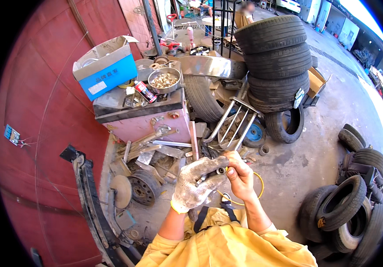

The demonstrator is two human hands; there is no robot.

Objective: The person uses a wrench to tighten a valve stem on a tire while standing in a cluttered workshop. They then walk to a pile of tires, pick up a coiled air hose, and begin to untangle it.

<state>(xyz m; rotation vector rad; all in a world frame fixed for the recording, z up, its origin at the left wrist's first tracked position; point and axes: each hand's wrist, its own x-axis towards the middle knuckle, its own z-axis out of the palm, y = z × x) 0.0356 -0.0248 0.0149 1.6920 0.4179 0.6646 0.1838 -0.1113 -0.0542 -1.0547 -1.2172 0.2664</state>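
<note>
**Close finger work, poor ground for a drop**

Small metal fitting [221,170], round open end showing, sits between the two hands in front of the body, above the floor. Left hand [197,183], gloved: grip curled round the fitting, thumb and forefinger closing on it. Right hand [240,174], bare: grip pinching at the fitting's yellow end, thumb against forefinger. Yellow hose [262,182] loops out below the right hand; whether it joins the fitting is hidden by fingers.

Risks, my judgement. Main one: a slip. The worn glove looks bulky for so small a part; if the pinch loosens, the fitting could fall and roll among the scrap wood [145,153] or under the steel wheel [145,188]. Second: the slack loop hangs near a shoe [226,198]; a step could catch it and tug the work sideways. Third: a knock to the cluttered cabinet [147,127] might spill what stands there.

Containers. Metal pan [179,84] on the cabinet: a heap of small brass-coloured pieces [164,80], broad and shallow, likely quick to scatter if tipped. Blue carton [109,80], open flaps, left of the pan: a pale rounded item inside, rest hidden by the wall. Red-and-white can [145,91] leans beside the pan; contents cannot be told. Brown carton [317,82] behind the tyre stack [276,62]: inside not readable.
</note>
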